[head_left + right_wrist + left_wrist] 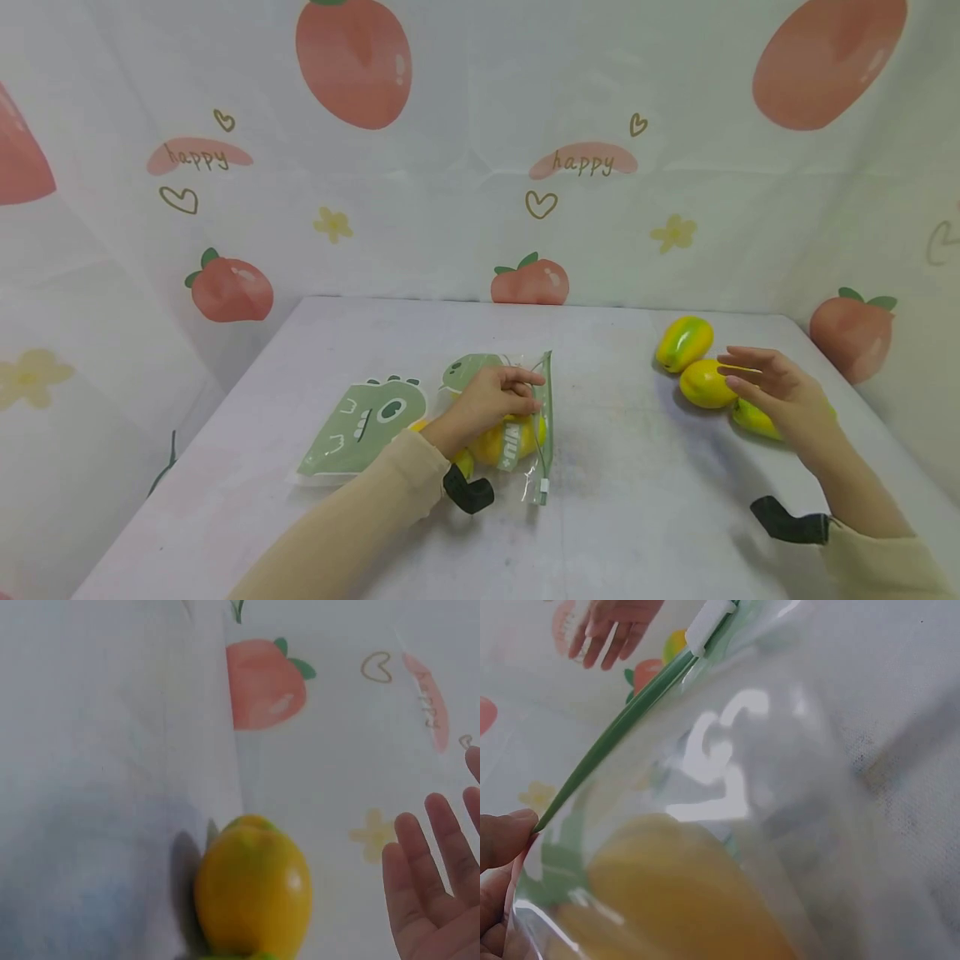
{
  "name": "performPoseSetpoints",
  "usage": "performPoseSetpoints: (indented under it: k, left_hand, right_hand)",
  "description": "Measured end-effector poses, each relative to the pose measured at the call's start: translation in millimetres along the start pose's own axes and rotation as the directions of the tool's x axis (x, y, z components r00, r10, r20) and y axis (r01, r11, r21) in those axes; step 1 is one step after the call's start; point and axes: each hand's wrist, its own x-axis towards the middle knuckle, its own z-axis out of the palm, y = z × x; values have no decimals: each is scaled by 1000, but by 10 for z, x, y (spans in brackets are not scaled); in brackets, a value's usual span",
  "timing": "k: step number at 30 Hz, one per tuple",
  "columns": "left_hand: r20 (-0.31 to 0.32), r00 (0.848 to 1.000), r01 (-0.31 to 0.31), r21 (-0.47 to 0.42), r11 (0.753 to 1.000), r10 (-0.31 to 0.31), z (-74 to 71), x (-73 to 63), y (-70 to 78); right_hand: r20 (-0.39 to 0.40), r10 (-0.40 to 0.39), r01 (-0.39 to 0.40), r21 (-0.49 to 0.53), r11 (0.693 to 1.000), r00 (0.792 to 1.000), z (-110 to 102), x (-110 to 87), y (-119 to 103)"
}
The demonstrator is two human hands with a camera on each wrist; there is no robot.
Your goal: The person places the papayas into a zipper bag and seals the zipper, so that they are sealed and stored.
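**Left hand pinched clear bag; right hand raised beside yellow-green fruits**

The 2 hands were well apart. The left hand gripped the clear bag's green closure strip between thumb and fingers, near 1 end of the strip. The right hand held nothing; its fingers were extended and separated, and it stood apart from the fruit in the right wrist view.

The clear bag lay on the desk, left of the desk's middle. A white slider sat near the end of the strip closer to the person. Yellow fruit showed through the bag's clear wall; the left arm hid part of it, so the exact count could not be told.

Left of the clear bag lay a printed bag with a green 1-eyed monster face. At the right of the desk, 3 yellow-green fruits lay in a slanting row: a far fruit, a middle fruit and a near fruit, the last 2 partly covered by the right hand.

Behind the desk hung a white cloth printed with red fruits, yellow flowers, hearts and the word "happy".
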Motion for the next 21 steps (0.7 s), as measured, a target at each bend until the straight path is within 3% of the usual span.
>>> performPoseSetpoints:
  k: [6,13,15,21]
  left_hand:
    - [4,1000,-6,-5,1000,6,-6,4,-16]
    - [4,1000,-6,-13,1000,6,-12,-1,-18]
    - [5,1000,-8,-15,1000,8,-13,1,-21]
    - [5,1000,-8,-7,1000,8,-17,4,-27]
  right_hand:
    - [-39,-54,57,63,996,998,-162,-50,116]
    - [-48,-51,64,319,946,998,-304,-89,229]
    - [-62,-37,55,308,950,997,-332,-93,257]
    - [-85,28,-19,109,994,996,-436,-109,351]
